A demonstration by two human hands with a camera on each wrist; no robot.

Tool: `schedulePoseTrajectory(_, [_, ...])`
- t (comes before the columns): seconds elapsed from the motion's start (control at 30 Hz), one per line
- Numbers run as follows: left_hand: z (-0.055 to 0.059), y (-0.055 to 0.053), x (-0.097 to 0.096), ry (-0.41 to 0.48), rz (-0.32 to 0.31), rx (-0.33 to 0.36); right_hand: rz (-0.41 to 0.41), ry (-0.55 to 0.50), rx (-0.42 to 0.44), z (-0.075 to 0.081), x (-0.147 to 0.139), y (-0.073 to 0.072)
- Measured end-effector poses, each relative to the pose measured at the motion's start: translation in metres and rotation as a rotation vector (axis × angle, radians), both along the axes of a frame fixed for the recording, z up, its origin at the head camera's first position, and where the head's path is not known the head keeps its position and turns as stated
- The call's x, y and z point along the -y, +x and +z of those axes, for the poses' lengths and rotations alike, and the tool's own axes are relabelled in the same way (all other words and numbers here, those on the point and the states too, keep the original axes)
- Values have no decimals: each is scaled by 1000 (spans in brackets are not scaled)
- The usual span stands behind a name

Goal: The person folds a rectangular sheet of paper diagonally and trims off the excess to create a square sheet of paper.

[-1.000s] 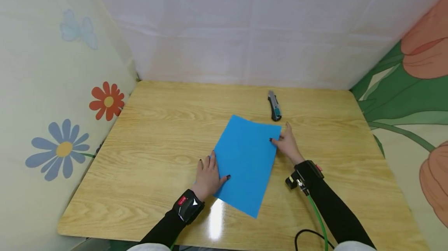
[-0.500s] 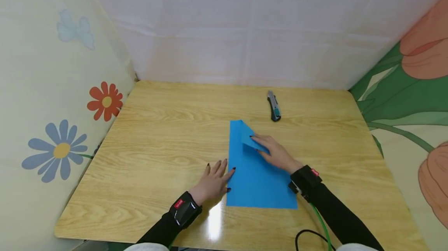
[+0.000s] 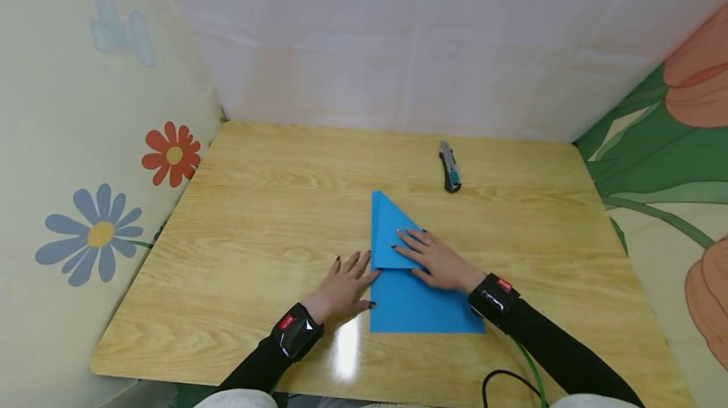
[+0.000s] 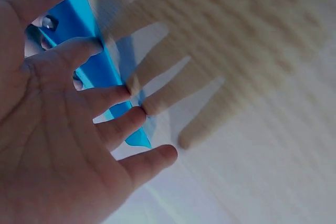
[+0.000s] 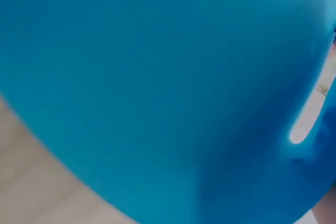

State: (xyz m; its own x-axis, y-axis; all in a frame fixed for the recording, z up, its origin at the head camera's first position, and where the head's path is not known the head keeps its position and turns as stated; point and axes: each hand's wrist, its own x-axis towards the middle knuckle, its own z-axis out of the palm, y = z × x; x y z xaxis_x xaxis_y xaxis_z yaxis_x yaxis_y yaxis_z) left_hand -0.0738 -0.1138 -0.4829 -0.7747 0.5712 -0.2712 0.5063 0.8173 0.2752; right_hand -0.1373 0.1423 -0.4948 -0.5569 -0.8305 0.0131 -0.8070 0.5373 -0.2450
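A sheet of blue paper lies on the table in the head view, its upper right corner folded over into a slanting flap. My right hand rests on that flap with its fingers spread. At the sheet's left edge, my left hand has its fingers extended, their tips at the edge. The left wrist view shows the palm and fingertips along the paper's edge. Blue paper fills most of the right wrist view and hides the right fingers there.
A utility knife lies on the wooden table beyond the paper, toward the right. A white cloth hangs behind the table. A black cable loops near the front edge by the right forearm.
The sheet has turned so its near edge runs level. My right hand has brought its upper right corner over and down to the left, and the flap now lies flatter.
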Motion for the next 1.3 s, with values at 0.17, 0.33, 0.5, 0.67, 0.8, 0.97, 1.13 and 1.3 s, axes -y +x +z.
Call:
schedulePoseTrajectory(0.17, [-1,-1,3,25,7,44,67,36,-46,-5,0,2])
schedulePoseTrajectory(0.33, [-1,-5,7,68,2,44,102,24,-116,-7,0,3])
schedulePoseTrajectory(0.5, [-2,-7,8,156,95,35,118,41,-94,-10,2,7])
schedulePoseTrajectory(0.67, [-5,-5,7,122,158,-47,127,58,-64,-15,5,10])
schedulePoseTrajectory(0.8, [-8,-6,4,72,134,-125,120,50,-75,-15,6,10])
schedulePoseTrajectory(0.97, [-10,-12,0,51,91,-147,107,56,-68,-10,3,10])
schedulePoseTrajectory(1.13, [-7,-15,0,22,87,-120,102,70,-52,-9,5,10])
schedulePoseTrajectory(1.3, [-6,-16,2,-2,87,-104,85,76,-40,-8,9,12])
